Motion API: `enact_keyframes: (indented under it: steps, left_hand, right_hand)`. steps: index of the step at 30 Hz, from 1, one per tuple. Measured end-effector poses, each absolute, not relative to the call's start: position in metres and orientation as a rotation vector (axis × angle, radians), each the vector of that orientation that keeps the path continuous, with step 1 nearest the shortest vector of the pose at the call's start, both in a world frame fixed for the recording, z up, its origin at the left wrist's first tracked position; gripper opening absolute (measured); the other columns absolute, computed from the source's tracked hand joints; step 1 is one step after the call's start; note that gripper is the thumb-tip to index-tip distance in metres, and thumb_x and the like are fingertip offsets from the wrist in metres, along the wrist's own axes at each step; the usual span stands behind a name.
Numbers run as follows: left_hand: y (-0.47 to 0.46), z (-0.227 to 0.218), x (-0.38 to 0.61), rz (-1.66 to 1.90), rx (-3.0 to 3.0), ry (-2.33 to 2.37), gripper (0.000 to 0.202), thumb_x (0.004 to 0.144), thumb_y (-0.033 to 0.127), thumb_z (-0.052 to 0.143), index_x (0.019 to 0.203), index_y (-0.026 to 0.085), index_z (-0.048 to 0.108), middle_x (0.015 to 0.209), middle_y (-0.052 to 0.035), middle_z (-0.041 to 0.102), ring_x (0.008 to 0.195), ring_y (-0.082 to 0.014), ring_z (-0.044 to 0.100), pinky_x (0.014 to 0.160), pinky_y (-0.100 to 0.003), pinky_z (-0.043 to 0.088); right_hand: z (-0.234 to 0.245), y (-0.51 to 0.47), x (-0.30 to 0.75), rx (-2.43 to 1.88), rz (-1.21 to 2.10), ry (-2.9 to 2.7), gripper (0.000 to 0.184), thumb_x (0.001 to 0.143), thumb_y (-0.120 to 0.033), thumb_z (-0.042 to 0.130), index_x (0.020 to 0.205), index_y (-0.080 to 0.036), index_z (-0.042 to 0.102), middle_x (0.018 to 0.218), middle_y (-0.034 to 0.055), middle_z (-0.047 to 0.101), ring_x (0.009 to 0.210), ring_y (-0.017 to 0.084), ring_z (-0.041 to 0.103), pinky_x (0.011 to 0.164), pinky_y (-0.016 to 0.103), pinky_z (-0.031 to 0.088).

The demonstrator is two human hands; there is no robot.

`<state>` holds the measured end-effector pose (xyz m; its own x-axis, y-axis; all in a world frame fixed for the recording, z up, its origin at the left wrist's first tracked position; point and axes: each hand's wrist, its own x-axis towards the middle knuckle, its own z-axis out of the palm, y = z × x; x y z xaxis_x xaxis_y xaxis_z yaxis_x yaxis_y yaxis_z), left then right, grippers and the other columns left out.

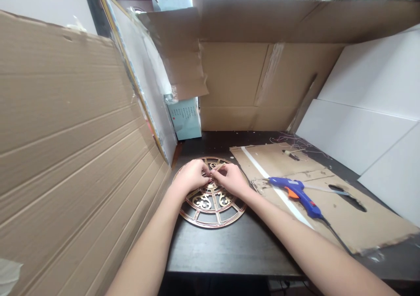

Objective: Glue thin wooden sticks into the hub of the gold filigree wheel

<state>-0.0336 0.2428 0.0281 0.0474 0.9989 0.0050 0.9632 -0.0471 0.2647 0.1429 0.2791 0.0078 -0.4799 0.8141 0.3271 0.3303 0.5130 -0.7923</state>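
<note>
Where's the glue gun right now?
Head view, right of centre: the blue glue gun lies on the flat cardboard, right of the right hand, its front end at the white strip.

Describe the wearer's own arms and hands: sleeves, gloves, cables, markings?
Left hand and right hand are ungloved. Left forearm and right forearm are bare to the frame's edge, no sleeves in view. No watch, bracelet, attached cable or marking shows. Fingers are partly hidden, so rings can't be ruled out.
</note>
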Motion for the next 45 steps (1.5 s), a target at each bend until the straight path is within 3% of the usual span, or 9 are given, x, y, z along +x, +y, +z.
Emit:
enact_keyframes:
  steps: [18,23,45]
  left_hand:
    - [0.2438,0.0256,-0.0346,0.277,2.125,2.020,0.023,0.095,0.038,0.072,0.107,0.019,0.072,0.116,-0.0068,0.072,0.110,-0.0237,0.068,0.099,-0.047,0.056]
    - [0.2436,0.0267,-0.0348,0.291,2.122,2.019,0.023,0.094,0.038,0.073,0.105,0.019,0.072,0.116,-0.0070,0.072,0.112,-0.0243,0.067,0.101,-0.048,0.055]
    - [0.2439,0.0278,-0.0355,0.316,2.119,2.001,0.023,0.094,0.040,0.072,0.103,0.019,0.073,0.113,-0.0066,0.074,0.108,-0.0234,0.069,0.100,-0.047,0.056]
  right_hand:
    - [0.0029,0.2816,0.1426,-0.911,0.828,-2.035,0.017,0.088,-0.017,0.068,0.078,-0.017,0.081,0.084,0.0057,0.083,0.080,0.021,0.075,0.074,0.026,0.051]
    - [0.0038,0.2802,0.1422,-0.911,0.833,-2.043,0.019,0.089,-0.016,0.065,0.079,-0.017,0.082,0.075,0.0051,0.081,0.072,0.020,0.074,0.067,0.026,0.050]
    - [0.0017,0.2810,0.1420,-0.907,0.828,-2.020,0.018,0.088,-0.018,0.066,0.078,-0.017,0.081,0.075,0.0054,0.080,0.073,0.021,0.073,0.068,0.027,0.049]
